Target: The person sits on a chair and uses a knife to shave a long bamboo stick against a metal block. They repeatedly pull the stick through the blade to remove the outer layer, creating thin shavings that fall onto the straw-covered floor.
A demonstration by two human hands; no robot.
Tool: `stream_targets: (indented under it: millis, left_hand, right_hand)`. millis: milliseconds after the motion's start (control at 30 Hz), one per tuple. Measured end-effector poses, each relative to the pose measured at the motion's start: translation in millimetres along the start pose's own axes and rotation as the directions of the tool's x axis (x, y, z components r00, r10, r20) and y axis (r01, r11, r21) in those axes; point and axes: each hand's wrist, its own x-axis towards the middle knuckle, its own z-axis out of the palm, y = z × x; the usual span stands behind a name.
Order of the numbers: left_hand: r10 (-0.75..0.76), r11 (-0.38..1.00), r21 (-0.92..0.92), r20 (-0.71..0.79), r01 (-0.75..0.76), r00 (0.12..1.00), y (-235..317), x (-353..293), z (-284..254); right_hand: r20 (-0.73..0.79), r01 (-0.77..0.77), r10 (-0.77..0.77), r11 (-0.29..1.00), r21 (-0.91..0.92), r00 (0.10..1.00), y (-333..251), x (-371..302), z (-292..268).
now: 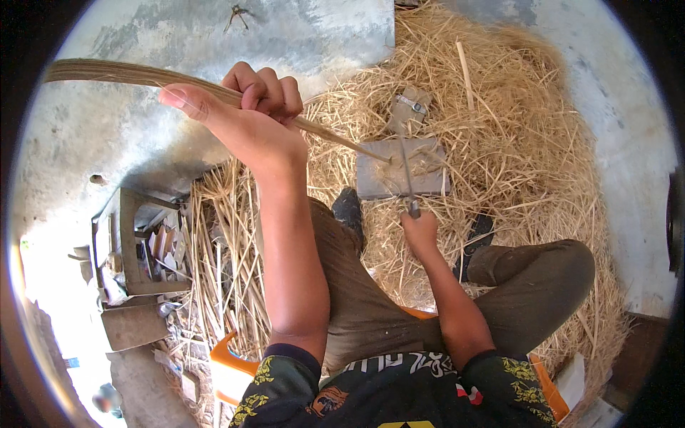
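Mottled grey wall stood beyond the left grip; loose straw lay thick ahead and to the right of the right grip. Left grip was closed around a long brown bundle of strips, one end running out leftward, the other slanting down rightward over a grey block; contact there unclear. Right grip was wrapped round a knife, blade pointing away from it across the block, just right of the bundle's tip. Pale stalks lay below the left grip.
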Motion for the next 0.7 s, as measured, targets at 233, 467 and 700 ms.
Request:
stream_targets:
  millis: [233, 467, 700]
  left_hand:
    - [-0.009, 1.000, 0.016, 0.050, 0.008, 0.999, 1, -4, 5]
    - [0.019, 1.000, 0.016, 0.027, -0.019, 0.999, 5, -1, 6]
    - [-0.007, 1.000, -0.012, 0.020, 0.007, 1.000, 2, 4, -2]
  right_hand:
    - [-0.125, 0.263, -0.257, 0.964, 0.029, 0.958, -49, -4, -24]
    - [0.083, -0.133, 0.197, 0.864, -0.485, 0.977, 60, -3, 0]
    - [0.406, -0.523, 0.428, 0.837, 0.159, 0.808, 74, 1, 10]
